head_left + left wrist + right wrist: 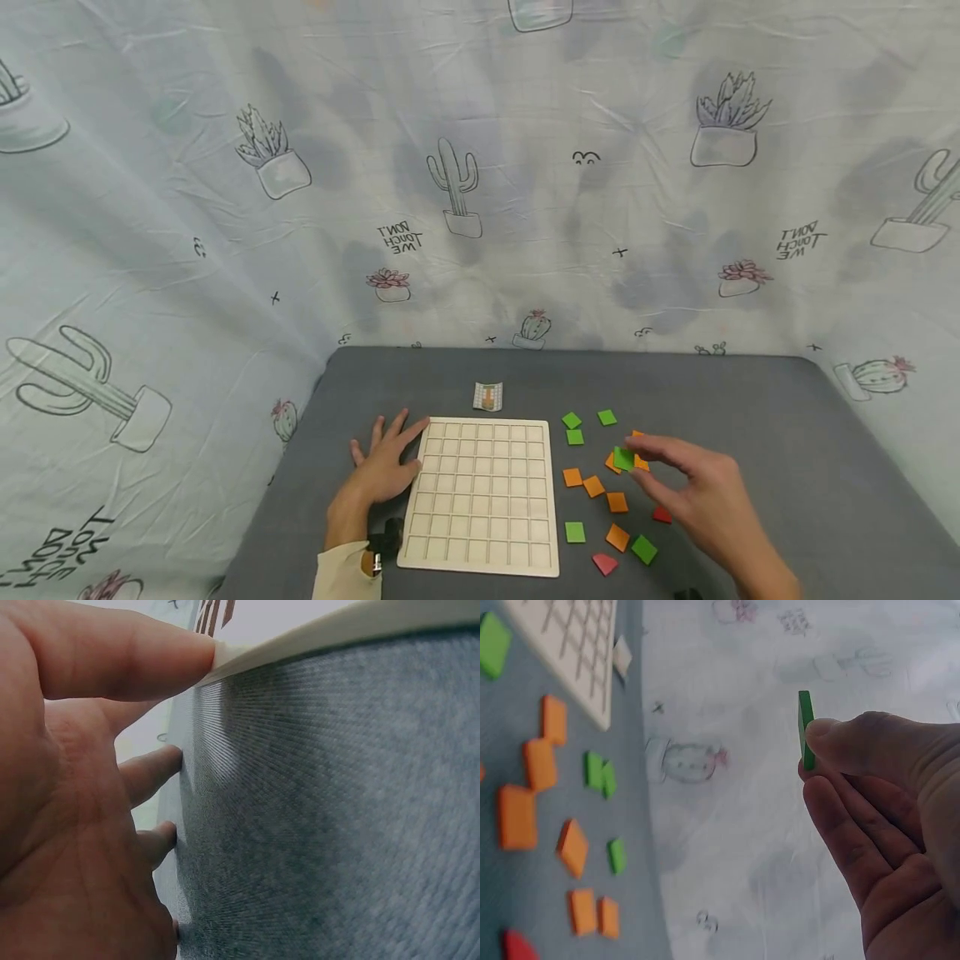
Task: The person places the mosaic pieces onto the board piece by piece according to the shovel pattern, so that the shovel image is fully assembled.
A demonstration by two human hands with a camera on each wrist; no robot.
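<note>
A pale wooden board (480, 496) with a grid of square recesses lies on the grey table. My left hand (382, 471) rests at its left side, fingers spread, the index fingertip at the top left corner and the thumb by the left edge. In the left wrist view the thumb (135, 656) touches the board's edge (315, 641). Right of the board, my right hand (705, 492) pinches a green square tile (623, 459) between thumb and fingers. The right wrist view shows that green tile (805, 727) edge-on, held above the table.
Loose orange tiles (617, 502), green tiles (574, 532) and red pieces (604, 564) lie scattered right of the board. A small card (488, 397) with a printed grid pattern lies behind the board. A cactus-print cloth (525, 208) hangs behind the table.
</note>
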